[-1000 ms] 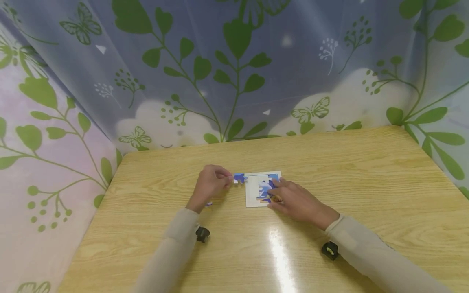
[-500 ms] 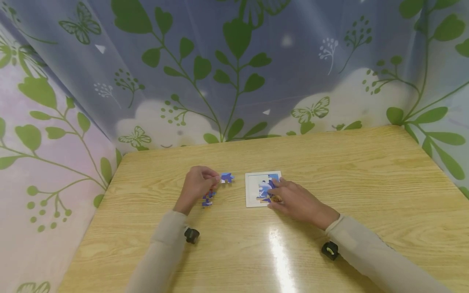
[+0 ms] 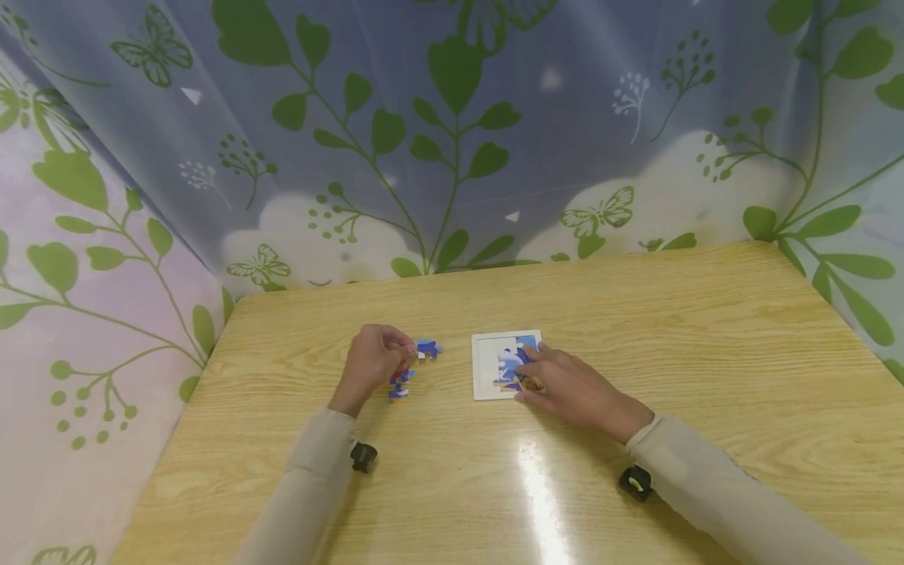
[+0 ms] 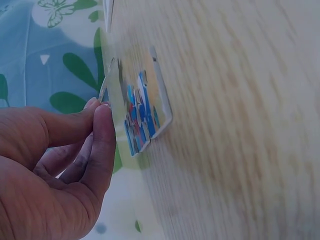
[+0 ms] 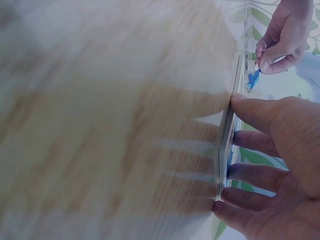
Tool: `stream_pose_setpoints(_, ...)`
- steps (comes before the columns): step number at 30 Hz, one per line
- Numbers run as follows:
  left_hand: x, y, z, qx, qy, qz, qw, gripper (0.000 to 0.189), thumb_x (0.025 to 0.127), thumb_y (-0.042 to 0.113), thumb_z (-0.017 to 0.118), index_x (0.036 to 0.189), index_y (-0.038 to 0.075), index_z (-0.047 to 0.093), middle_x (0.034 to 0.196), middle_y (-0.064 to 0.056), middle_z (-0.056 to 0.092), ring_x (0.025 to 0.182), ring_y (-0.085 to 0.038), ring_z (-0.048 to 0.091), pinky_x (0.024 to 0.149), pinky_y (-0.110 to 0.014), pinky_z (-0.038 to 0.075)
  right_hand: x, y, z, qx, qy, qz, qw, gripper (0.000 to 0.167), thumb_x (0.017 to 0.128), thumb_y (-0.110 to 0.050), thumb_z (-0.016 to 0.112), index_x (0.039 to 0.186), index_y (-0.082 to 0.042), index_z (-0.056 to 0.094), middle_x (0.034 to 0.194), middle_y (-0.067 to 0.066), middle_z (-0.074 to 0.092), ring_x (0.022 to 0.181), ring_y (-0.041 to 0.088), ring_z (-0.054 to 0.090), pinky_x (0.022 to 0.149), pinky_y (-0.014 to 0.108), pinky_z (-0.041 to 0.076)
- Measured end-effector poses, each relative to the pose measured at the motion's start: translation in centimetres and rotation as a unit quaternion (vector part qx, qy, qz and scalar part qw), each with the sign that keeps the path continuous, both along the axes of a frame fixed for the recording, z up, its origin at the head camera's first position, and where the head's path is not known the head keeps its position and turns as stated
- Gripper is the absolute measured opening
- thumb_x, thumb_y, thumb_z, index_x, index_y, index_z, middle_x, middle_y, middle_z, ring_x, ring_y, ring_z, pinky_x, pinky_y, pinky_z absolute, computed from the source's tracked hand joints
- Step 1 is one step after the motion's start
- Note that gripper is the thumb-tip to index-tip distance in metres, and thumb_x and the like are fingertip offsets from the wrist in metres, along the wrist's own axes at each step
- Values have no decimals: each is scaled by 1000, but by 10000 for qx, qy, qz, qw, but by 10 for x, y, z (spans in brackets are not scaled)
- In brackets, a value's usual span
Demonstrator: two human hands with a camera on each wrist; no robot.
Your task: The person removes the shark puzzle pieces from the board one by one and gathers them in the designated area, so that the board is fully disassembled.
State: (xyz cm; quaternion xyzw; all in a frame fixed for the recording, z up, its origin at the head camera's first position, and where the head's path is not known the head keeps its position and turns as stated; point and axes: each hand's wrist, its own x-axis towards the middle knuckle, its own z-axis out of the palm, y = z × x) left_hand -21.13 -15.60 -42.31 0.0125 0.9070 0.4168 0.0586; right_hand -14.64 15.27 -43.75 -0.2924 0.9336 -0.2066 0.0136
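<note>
My left hand (image 3: 370,359) pinches a blue jigsaw piece (image 3: 428,348) between thumb and fingertips, left of the puzzle tray. In the left wrist view the piece (image 4: 105,84) appears nearly edge-on beyond the fingertips. Several loose jigsaw pieces (image 3: 399,389), blue, red and orange, lie just below that hand, partly covered by it. The square white puzzle tray (image 3: 487,365) has some fitted pieces (image 3: 510,365) along its right part; its left part is bare. My right hand (image 3: 575,388) rests on the tray's right side, fingers spread, thumb at the near edge, hiding some pieces.
A light wooden table (image 3: 671,337) carries everything. Behind it hangs a curtain (image 3: 551,157) printed with leaves and butterflies, with a pale leaf-patterned cloth (image 3: 106,235) at the left. Dark wrist cameras (image 3: 636,482) sit under both sleeves.
My left hand has moved left, away from the tray, still with the blue jigsaw piece. More of the loose pieces below it now show. The right hand and tray have stayed put.
</note>
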Motion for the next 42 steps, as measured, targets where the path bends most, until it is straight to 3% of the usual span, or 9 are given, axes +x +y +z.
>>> stream_pose_setpoints(8, 0, 0, -1, -298, 82, 76, 9995, 7, 91, 9, 76, 86, 3, 76, 69, -6, 70, 61, -23, 67, 52, -25, 49, 0, 0, 0, 11, -15, 2, 10000, 41, 96, -26, 71, 124, 4, 68, 142, 35, 48, 133, 53, 45, 106, 61, 41)
stream_pose_setpoints(18, 0, 0, -1, -307, 80, 81, 9995, 6, 90, 8, 76, 88, 2, 77, 71, -6, 72, 61, -21, 68, 51, -25, 50, 1, 0, 0, 35, -44, -14, 10000, 41, 97, -25, 71, 125, 5, 68, 142, 35, 48, 133, 53, 45, 107, 60, 41)
stream_pose_setpoints(25, 0, 1, 2, -377, 294, 0, 9989, 8, 91, 9, 76, 90, 1, 77, 73, -10, 73, 60, -23, 68, 51, -26, 50, 0, 0, 1, 95, -76, -28, 9999, 42, 97, -26, 71, 126, 4, 68, 144, 35, 46, 134, 53, 44, 107, 60, 40)
stream_pose_setpoints(33, 2, 13, 4, -161, 255, -182, 9994, 10, 91, 10, 76, 94, 1, 77, 78, -10, 74, 63, -24, 68, 53, -28, 52, 1, -3, 3, 102, -71, 15, 9999, 42, 96, -25, 72, 124, 5, 68, 143, 37, 46, 134, 55, 43, 106, 60, 41)
stream_pose_setpoints(42, 3, 36, 7, -325, 398, -483, 9975, 6, 90, 9, 77, 91, 3, 79, 86, -7, 76, 76, -19, 70, 68, -33, 58, 1, -2, 4, 106, -7, 68, 9999, 40, 96, -23, 72, 122, 6, 69, 142, 38, 46, 133, 56, 42, 105, 61, 42)
